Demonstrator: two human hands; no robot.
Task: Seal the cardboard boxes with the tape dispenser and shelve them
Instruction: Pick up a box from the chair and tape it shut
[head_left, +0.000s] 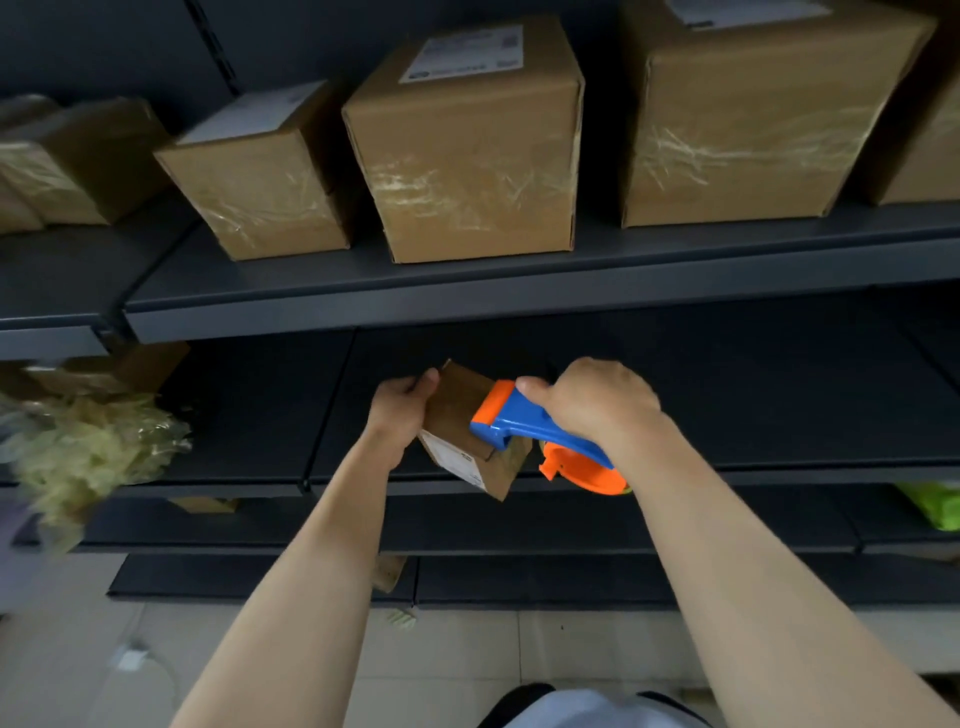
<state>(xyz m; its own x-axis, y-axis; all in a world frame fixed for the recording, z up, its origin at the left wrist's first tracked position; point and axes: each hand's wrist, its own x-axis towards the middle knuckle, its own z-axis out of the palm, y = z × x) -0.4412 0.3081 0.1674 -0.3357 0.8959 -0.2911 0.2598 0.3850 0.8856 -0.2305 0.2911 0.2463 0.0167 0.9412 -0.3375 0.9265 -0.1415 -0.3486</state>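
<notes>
Here, in the head view, the left hand (400, 410) grips the far left corner of a small brown cardboard box (457, 415). The box is tilted above the front edge of the dark grey metal shelf (753, 415); whether it rests there I cannot tell. The right hand (592, 400) is clenched around the handle of the blue and orange plastic tape dispenser (524, 423), whose orange head lies on the box top. A good seal probably needs the box braced, the head pressed flat along the seam, and an even pull.
</notes>
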